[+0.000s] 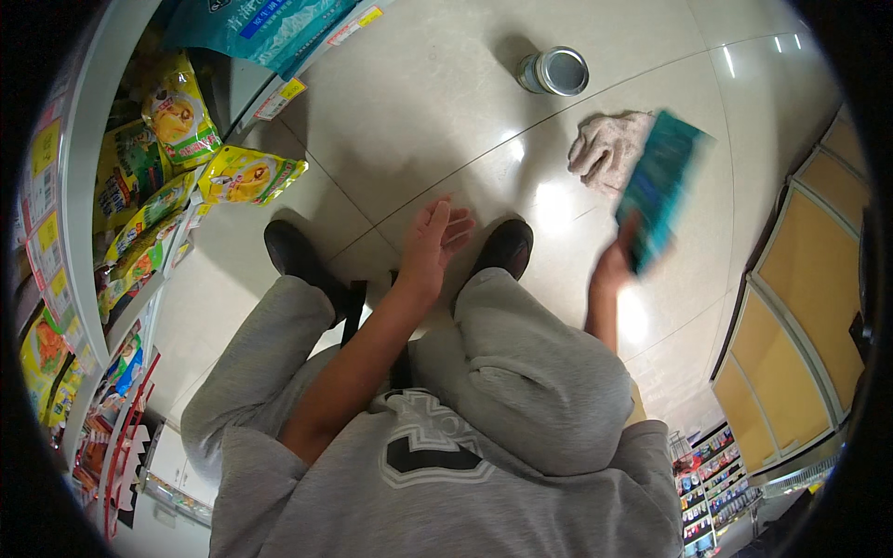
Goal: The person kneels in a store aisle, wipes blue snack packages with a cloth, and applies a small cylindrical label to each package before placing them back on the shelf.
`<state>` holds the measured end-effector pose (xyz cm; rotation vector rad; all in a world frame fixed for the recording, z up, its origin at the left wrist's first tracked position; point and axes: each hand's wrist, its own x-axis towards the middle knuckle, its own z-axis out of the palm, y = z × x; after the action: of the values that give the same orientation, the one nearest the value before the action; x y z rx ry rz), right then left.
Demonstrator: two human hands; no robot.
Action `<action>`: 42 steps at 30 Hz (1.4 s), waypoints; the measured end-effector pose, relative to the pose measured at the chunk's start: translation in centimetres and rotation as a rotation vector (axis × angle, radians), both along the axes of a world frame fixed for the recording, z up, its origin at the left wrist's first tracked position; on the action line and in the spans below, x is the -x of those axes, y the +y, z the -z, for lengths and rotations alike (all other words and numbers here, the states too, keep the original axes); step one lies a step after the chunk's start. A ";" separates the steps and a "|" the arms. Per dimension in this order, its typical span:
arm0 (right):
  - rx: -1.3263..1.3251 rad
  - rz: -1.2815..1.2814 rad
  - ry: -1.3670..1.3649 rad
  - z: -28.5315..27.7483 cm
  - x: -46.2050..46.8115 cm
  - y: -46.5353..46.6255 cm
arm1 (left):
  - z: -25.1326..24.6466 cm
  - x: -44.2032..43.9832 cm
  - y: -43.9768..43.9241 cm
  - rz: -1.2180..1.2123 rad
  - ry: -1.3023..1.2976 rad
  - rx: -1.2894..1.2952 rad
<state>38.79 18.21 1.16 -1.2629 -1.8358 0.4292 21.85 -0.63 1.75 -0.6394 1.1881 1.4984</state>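
A teal plastic packet (pixel 659 178), blurred by motion, is gripped near its lower end by my right hand (pixel 617 261), out beyond my right knee. Behind the packet's upper part, a crumpled pinkish-beige cloth (pixel 605 150) lies on the floor, partly hidden by it. My left hand (pixel 441 229) hangs between my knees above the tiles, fingers loosely apart and holding nothing. A jar with a silver lid (pixel 564 71) stands on the floor farther forward.
On my left is a store shelf (pixel 241 104) with price labels, yellow food pouches (pixel 183 115) and a large teal bag (pixel 272 28). One yellow pouch (pixel 251 174) juts past the shelf edge. Tan-panelled cabinets (pixel 788 342) line the right. My black shoes (pixel 513 247) rest on tiles.
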 end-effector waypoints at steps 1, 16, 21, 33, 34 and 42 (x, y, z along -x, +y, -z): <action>0.222 -0.098 -0.162 1.3 0.2 0.8 | 0.1 0.0 -0.1 0.017 0.007 0.030; 0.413 -0.004 0.032 1.0 -2.5 2.5 | 0.6 1.5 0.8 0.043 0.122 -0.003; 0.320 -0.050 -0.232 1.8 -4.2 3.1 | 0.6 0.5 1.0 0.121 0.099 0.064; 1.541 -0.209 0.613 -5.5 -2.6 -3.5 | -2.2 0.8 7.9 0.354 0.148 -0.386; 1.529 -0.262 0.573 -5.3 -1.8 -3.7 | -1.9 1.5 7.9 0.419 0.223 -0.290; 1.542 -0.059 0.757 -4.3 2.2 -5.1 | 0.5 1.0 6.6 0.234 0.581 -0.065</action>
<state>36.61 13.10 5.42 -1.5325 -0.6653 2.2389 20.86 5.96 1.29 -0.0027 1.5786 1.5579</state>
